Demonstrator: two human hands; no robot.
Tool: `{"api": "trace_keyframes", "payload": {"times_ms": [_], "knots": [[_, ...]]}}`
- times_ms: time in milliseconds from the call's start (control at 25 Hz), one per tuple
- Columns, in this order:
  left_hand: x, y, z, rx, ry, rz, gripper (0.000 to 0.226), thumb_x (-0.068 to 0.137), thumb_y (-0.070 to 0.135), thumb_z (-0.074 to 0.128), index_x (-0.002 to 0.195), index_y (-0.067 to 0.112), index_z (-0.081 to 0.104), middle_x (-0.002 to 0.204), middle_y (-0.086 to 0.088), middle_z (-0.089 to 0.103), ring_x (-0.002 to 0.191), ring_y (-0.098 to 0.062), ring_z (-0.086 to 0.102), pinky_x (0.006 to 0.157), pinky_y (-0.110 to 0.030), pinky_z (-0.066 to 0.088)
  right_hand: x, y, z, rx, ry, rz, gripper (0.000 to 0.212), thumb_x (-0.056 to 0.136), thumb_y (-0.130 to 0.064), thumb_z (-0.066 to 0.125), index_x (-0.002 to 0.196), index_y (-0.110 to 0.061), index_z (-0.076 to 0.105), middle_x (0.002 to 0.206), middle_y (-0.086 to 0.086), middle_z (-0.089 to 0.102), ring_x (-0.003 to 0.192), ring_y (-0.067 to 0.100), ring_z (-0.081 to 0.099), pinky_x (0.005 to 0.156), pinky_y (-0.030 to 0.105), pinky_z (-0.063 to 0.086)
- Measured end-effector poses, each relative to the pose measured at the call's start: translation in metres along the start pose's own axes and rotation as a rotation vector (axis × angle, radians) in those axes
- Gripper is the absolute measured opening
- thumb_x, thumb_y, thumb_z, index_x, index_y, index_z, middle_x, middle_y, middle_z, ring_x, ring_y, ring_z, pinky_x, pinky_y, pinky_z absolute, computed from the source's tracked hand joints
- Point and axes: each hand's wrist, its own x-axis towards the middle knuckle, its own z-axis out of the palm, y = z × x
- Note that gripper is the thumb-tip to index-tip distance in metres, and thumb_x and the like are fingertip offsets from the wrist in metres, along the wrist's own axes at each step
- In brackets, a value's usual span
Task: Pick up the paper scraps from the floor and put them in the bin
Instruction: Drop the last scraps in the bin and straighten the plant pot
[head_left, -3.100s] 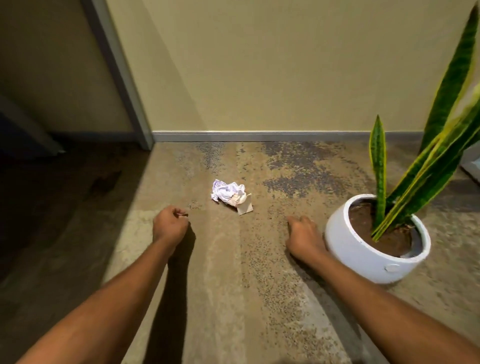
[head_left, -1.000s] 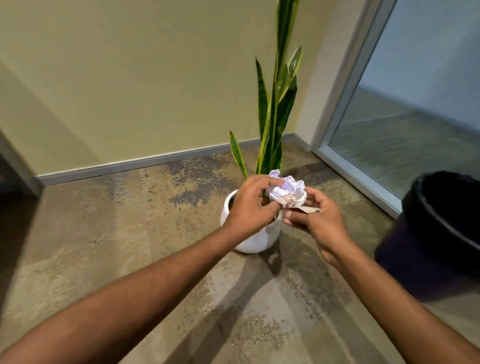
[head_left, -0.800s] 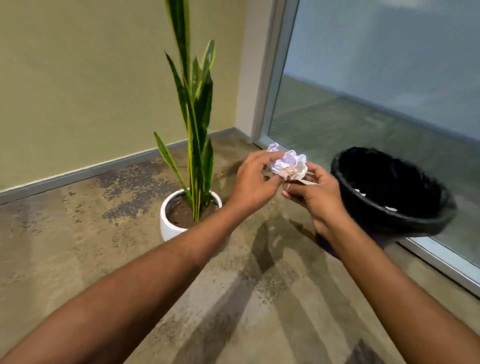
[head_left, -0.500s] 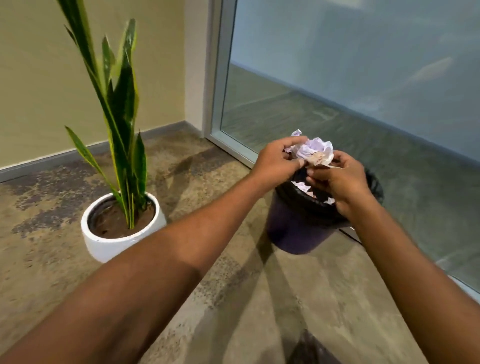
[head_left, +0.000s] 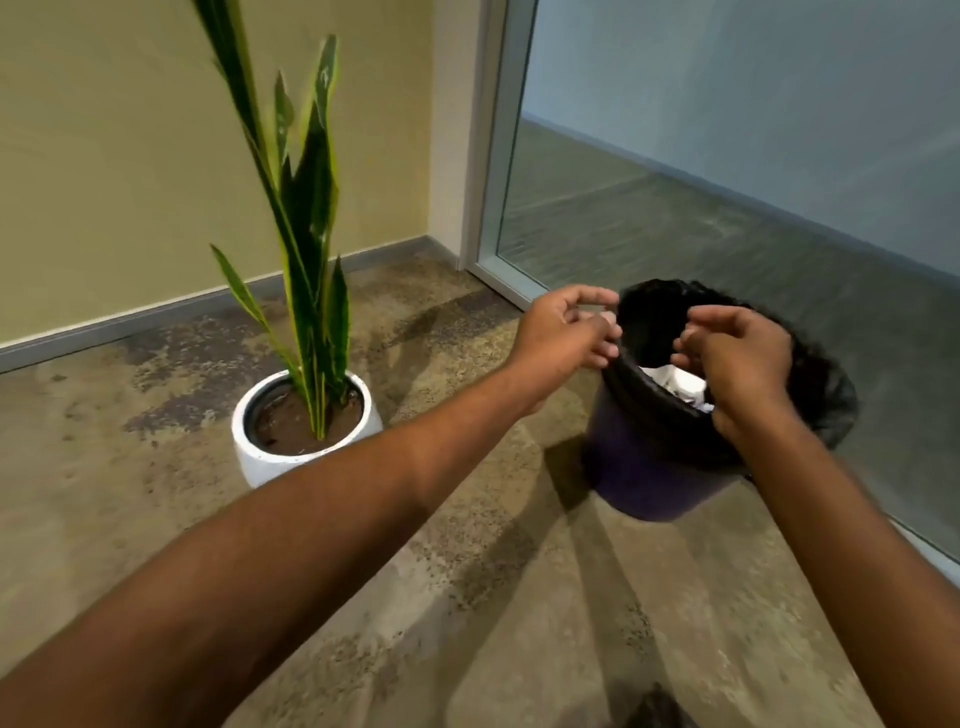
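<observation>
While your two hands hang at the bin (head_left: 649, 467), neither holds anything. Your left hand (head_left: 566, 338) sits just outside the near-left rim, thumb and fingers loosely curved and parted. Your right hand (head_left: 737, 358) hovers over the mouth, its fingers loosely bent toward the left hand.

The scraps (head_left: 675, 382) lie inside the bin, straight below the gap between your hands and nearer the right one. They show as a white, crumpled mass with sharp creases, partly hidden by your right wrist. No long axis can be read from the part that shows.

The bin is a round, dark tub lined with a wrinkled black plastic bag folded over its rim. It stands at the edge of the floor (head_left: 467, 623), along the glass panel (head_left: 727, 156). The floor looks hard, mottled and grainy.

Left of the bin, well apart from it, a round, smooth white pot (head_left: 270, 457) holds brown soil and stiff, sword-shaped leaves (head_left: 311, 208) with yellow margins.

Judged from this view, the load is binned, and no scraps show on the floor in sight. The coming move is likely to draw both hands back and search the rest of the floor. Your left hand lies nearer the open floor.
</observation>
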Motion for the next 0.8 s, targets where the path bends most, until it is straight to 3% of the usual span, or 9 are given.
{"api": "trace_keyframes", "payload": {"times_ms": [120, 320, 400, 520, 640, 720, 800], "knots": [[-0.025, -0.009, -0.063, 0.073, 0.098, -0.013, 0.018, 0.100, 0.010, 0.063, 0.114, 0.015, 0.073, 0.085, -0.007, 0.078, 0.069, -0.019, 0.070, 0.060, -0.030, 0.057, -0.037, -0.018, 0.061, 0.024, -0.138, -0.090, 0.025, 0.094, 0.005, 0.066, 0.104, -0.017, 0.074, 0.088, 0.008, 0.072, 0.070, 0.016, 0.070, 0.065, 0.027, 0.060], [-0.080, -0.036, -0.200, 0.128, 0.422, -0.107, 0.011, 0.101, 0.016, 0.064, 0.102, 0.016, 0.075, 0.074, -0.003, 0.074, 0.057, -0.015, 0.065, 0.048, -0.023, 0.049, -0.129, -0.028, 0.174, 0.066, -0.520, -0.112, 0.016, 0.100, 0.000, 0.069, 0.106, -0.013, 0.075, 0.088, 0.007, 0.072, 0.070, 0.013, 0.070, 0.066, 0.025, 0.063], [-0.112, -0.045, -0.258, 0.176, 0.624, -0.153, 0.013, 0.098, 0.022, 0.065, 0.096, 0.014, 0.076, 0.070, -0.002, 0.074, 0.054, -0.015, 0.064, 0.052, -0.026, 0.051, -0.169, -0.023, 0.220, 0.062, -0.640, -0.102, 0.014, 0.100, 0.001, 0.069, 0.107, -0.009, 0.075, 0.084, 0.009, 0.072, 0.067, 0.014, 0.068, 0.063, 0.023, 0.062], [-0.160, -0.058, -0.332, 0.325, 0.839, -0.191, 0.016, 0.094, 0.027, 0.066, 0.089, 0.016, 0.076, 0.077, -0.004, 0.078, 0.071, -0.026, 0.074, 0.072, -0.037, 0.062, -0.223, -0.010, 0.280, 0.046, -0.775, -0.059, 0.011, 0.100, 0.003, 0.069, 0.106, -0.004, 0.075, 0.079, 0.012, 0.070, 0.062, 0.017, 0.065, 0.057, 0.020, 0.060], [-0.223, -0.073, -0.392, 0.468, 0.981, -0.254, 0.013, 0.097, 0.029, 0.065, 0.091, 0.023, 0.075, 0.083, 0.004, 0.077, 0.081, -0.020, 0.074, 0.073, -0.032, 0.059, -0.276, 0.008, 0.330, 0.032, -0.882, -0.003, 0.010, 0.099, -0.001, 0.071, 0.099, -0.009, 0.076, 0.077, 0.010, 0.072, 0.061, 0.013, 0.066, 0.058, 0.022, 0.061], [-0.265, -0.086, -0.425, 0.513, 1.061, -0.300, 0.009, 0.099, 0.027, 0.064, 0.099, 0.028, 0.072, 0.089, 0.010, 0.073, 0.082, -0.010, 0.070, 0.069, -0.028, 0.054, -0.306, 0.022, 0.357, 0.025, -0.950, 0.013, 0.011, 0.099, 0.000, 0.071, 0.096, -0.009, 0.077, 0.079, 0.009, 0.072, 0.062, 0.012, 0.067, 0.058, 0.023, 0.061], [-0.302, -0.103, -0.455, 0.542, 1.084, -0.380, 0.020, 0.101, 0.026, 0.063, 0.120, 0.024, 0.070, 0.107, 0.004, 0.074, 0.094, -0.015, 0.073, 0.082, -0.037, 0.062, -0.335, 0.036, 0.385, -0.007, -1.034, 0.019, 0.011, 0.100, -0.002, 0.072, 0.094, -0.009, 0.077, 0.080, 0.007, 0.074, 0.064, 0.013, 0.069, 0.060, 0.026, 0.061]]}}
